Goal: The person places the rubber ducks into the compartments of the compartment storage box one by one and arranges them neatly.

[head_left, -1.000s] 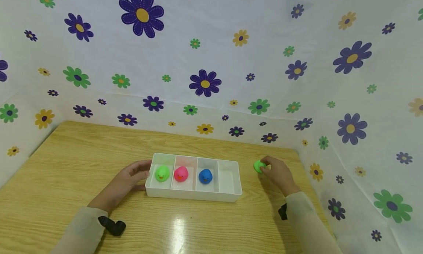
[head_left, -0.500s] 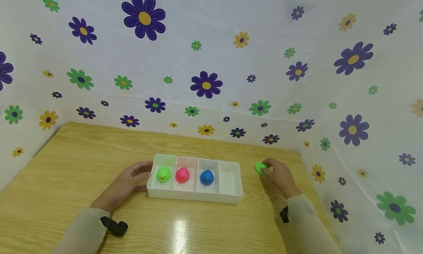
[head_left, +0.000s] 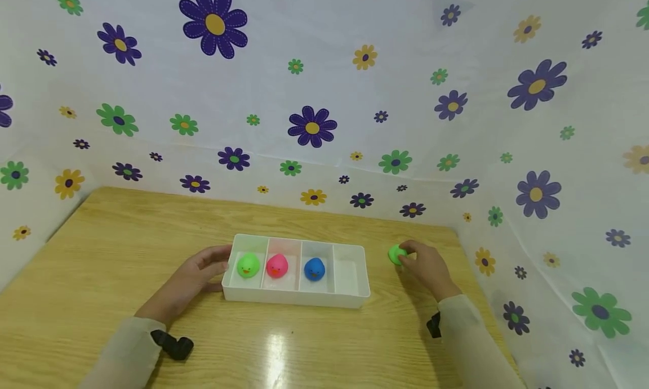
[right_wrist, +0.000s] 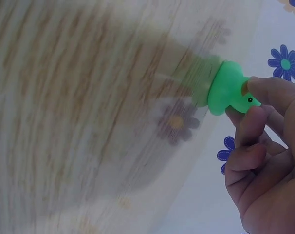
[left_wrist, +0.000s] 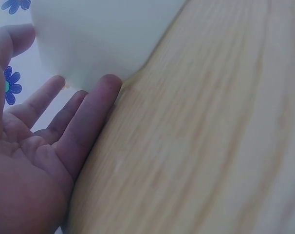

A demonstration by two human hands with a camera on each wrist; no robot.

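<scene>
A green rubber duck (right_wrist: 228,87) stands on the table to the right of a white divided tray (head_left: 296,296). My right hand (head_left: 428,268) pinches this duck by its head between thumb and fingers; in the head view the hand partly covers it. My left hand (head_left: 195,276) is at the tray's left end, and in the left wrist view its extended fingers (left_wrist: 91,122) reach the tray's outer wall. Inside the tray sit a light green duck (head_left: 248,265), a pink duck (head_left: 277,265) and a blue duck (head_left: 314,269), each in its own compartment. The rightmost compartment is bare.
The wooden table (head_left: 203,344) meets a white cloth (head_left: 263,90) printed with flowers along its back, left and right sides. That cloth stands close behind and to the right of my right hand.
The view shifts slightly with the head. Both hands, the tray and the ducks keep their places, and my right hand stays on the green duck.
</scene>
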